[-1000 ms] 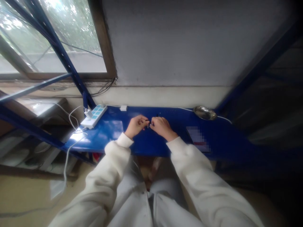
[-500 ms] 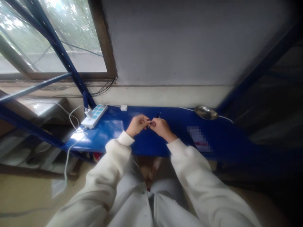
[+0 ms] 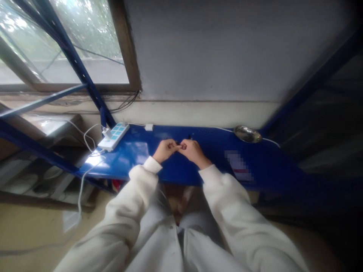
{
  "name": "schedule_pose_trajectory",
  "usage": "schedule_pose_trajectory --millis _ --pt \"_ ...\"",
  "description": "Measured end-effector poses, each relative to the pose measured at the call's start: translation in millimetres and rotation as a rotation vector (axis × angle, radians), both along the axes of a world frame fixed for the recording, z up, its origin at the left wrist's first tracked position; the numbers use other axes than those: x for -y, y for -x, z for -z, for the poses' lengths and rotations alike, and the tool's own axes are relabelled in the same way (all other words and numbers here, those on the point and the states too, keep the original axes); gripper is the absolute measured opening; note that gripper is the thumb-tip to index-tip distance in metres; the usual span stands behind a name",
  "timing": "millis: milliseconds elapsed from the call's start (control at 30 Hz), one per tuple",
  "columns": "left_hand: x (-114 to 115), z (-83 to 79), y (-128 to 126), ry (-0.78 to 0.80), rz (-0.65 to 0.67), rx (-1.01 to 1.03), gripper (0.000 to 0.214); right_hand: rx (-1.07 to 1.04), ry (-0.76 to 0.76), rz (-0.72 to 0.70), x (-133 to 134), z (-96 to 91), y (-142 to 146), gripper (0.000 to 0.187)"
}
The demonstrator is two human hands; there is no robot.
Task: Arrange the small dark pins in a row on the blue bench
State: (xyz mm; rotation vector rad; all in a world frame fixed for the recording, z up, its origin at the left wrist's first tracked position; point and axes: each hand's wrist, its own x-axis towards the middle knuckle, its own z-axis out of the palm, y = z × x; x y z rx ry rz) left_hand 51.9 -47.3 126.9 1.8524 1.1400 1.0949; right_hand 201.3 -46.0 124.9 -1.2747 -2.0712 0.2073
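Note:
Above the blue tabletop [image 3: 215,151], my left hand [image 3: 166,150] and my right hand [image 3: 192,152] meet fingertip to fingertip. Both are closed in a pinch with the fingers curled. Something small and dark shows faintly between the fingertips, but it is too small and blurred to name. Just behind my right hand lies a small dark item [image 3: 189,137] on the tabletop, partly hidden by the knuckles.
A white power strip [image 3: 109,142] with a plugged-in charger and cables lies at the left. A white adapter [image 3: 149,127] sits by the wall. At the right are a shiny metal bowl [image 3: 247,134] and a blurred-out sheet [image 3: 239,166]. Blue frame posts [image 3: 82,71] rise beside the window.
My hands have drawn slightly closer together, the left one shifting a little to the right. The fingertips now touch. The rest of the scene has stayed in place apart from a small camera shift.

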Motion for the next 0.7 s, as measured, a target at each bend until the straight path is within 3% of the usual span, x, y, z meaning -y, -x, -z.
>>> schedule_pose_trajectory --millis 333,467,567,700 --pt "0 12.8 -1 0.086 -0.114 -0.012 0.035 -0.101 0.023 0.011 4 12.6 4 0.009" --pt "-1 14.9 2 0.093 -0.096 0.022 0.035 -0.143 -0.023 -0.045 4 17.2 5 0.012" --pt "-7 12.8 13 0.099 -0.108 0.038 0.035 -0.192 -0.071 -0.081 3 19.7 1 0.019" --pt "-32 13.4 44 0.065 -0.254 -0.023 0.034 -0.339 -0.122 0.085 -6 29.3 -16 0.024"
